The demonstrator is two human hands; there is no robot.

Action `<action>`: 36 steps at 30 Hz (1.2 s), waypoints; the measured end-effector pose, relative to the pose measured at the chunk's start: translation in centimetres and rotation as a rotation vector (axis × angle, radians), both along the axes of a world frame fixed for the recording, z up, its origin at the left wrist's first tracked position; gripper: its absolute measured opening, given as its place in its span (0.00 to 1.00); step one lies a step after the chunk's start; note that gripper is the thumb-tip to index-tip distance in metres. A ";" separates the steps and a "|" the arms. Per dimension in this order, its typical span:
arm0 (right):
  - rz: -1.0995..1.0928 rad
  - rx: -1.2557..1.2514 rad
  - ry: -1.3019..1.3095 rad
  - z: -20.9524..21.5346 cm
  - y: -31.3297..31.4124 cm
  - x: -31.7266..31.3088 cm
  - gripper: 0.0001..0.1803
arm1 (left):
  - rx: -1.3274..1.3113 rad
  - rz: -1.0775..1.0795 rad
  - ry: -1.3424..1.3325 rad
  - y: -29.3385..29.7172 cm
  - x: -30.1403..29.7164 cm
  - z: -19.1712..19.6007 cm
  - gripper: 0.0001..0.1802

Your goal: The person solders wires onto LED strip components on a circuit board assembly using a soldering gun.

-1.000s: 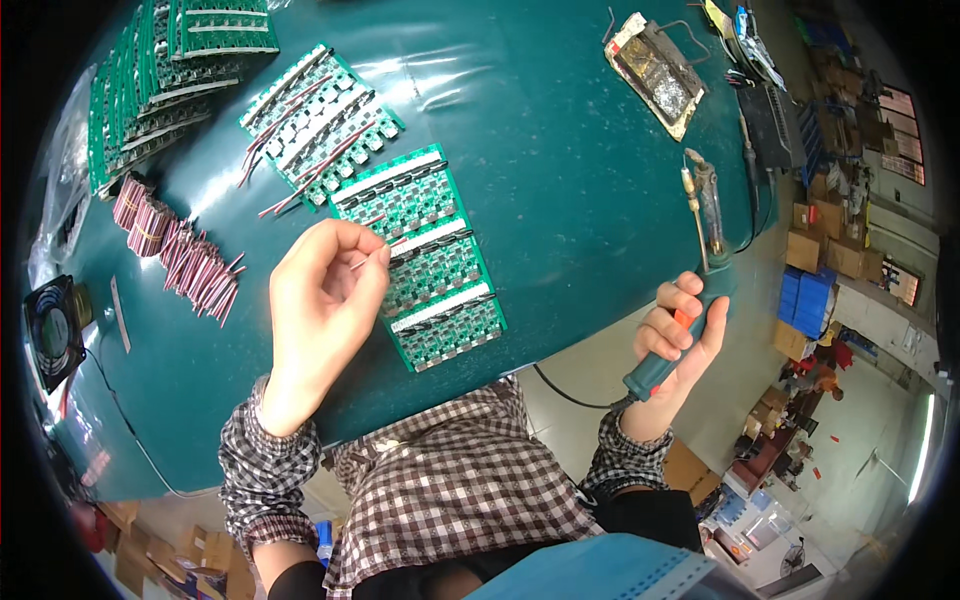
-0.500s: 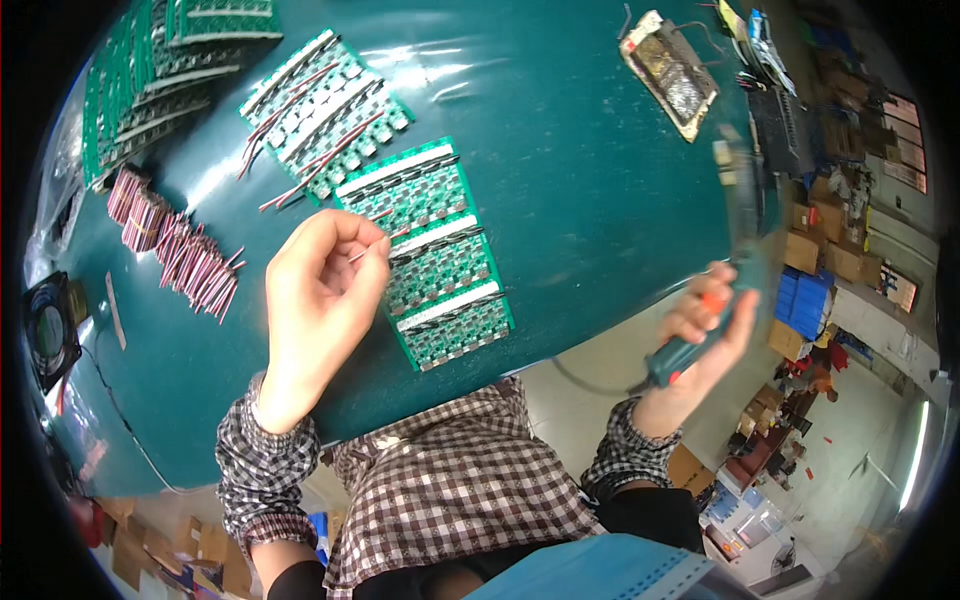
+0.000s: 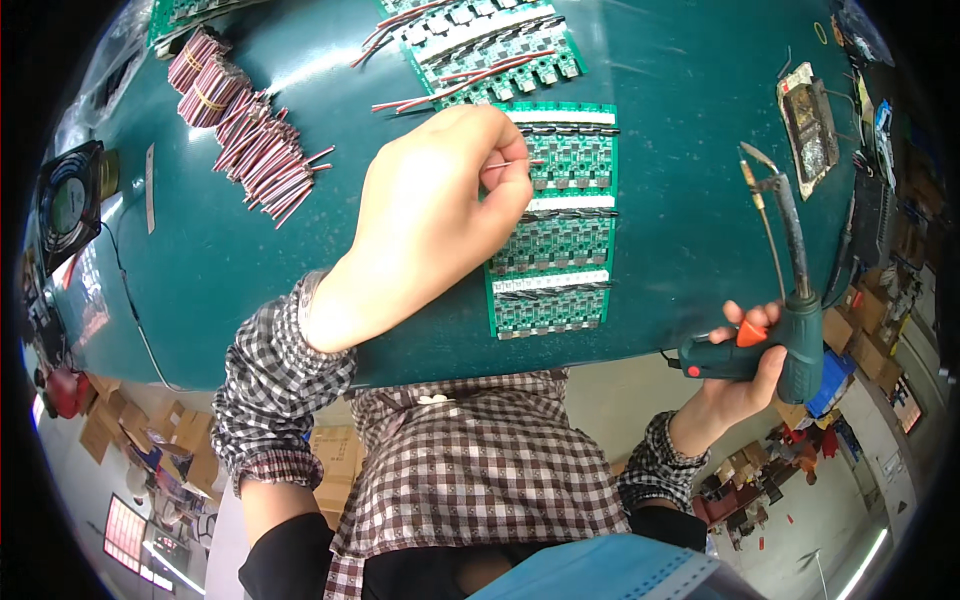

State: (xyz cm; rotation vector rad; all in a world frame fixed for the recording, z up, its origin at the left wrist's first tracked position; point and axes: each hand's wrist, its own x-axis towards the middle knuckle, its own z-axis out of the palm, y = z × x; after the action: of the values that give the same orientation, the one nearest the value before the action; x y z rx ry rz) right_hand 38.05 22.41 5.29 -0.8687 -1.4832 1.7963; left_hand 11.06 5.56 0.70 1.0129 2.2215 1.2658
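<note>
My left hand [image 3: 440, 200] is closed over the upper left edge of a green circuit board panel [image 3: 565, 245], pinching a thin wire [image 3: 538, 162] whose reddish end shows past the fingertips. Black wires lie along the panel's white strips. My right hand [image 3: 740, 385] grips a green soldering gun [image 3: 800, 345] by its handle, fingers at the orange trigger. The gun's metal tip points up and away, right of the panel, touching nothing. A second panel [image 3: 480, 45] lies beyond, with red and black wires across it.
Bundles of red, white and black wires [image 3: 265, 155] lie to the left. A black fan [image 3: 70, 210] stands at the left edge, near a thin pale strip [image 3: 150, 190]. A scorched, shallow tray [image 3: 808, 130] sits at the far right. More green boards [image 3: 190, 12] are stacked far left.
The view has shifted, so the table's things appear further right. My right hand has brought the soldering gun away from the scorched tray and nearer the panel. My left hand keeps its pinch.
</note>
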 end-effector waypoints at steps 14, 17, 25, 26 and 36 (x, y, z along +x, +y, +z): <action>0.077 -0.027 -0.048 0.1 -1.2 -1.0 0.26 | -0.002 -0.037 -0.095 0.4 -0.1 0.5 0.05; 0.077 -0.019 -0.044 -0.1 -1.5 -1.1 0.26 | -0.001 -0.046 -0.086 0.7 -0.2 0.4 0.05; 0.086 0.002 -0.097 0.2 -2.3 -1.5 0.28 | -0.038 -0.051 -0.036 1.0 0.0 -0.2 0.05; 0.088 0.004 -0.121 0.3 -2.5 -1.6 0.29 | -0.062 -0.062 -0.004 1.0 -0.1 -0.2 0.04; 0.187 0.004 -0.163 0.4 -3.0 -1.8 0.26 | -0.054 -0.035 0.017 1.2 0.3 -0.3 0.05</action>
State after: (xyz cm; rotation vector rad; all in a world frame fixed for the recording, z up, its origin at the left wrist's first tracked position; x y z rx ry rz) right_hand 36.23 19.41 5.72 -0.9183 -1.7207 1.8925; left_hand 11.41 6.75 0.39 1.0412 2.2289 1.1797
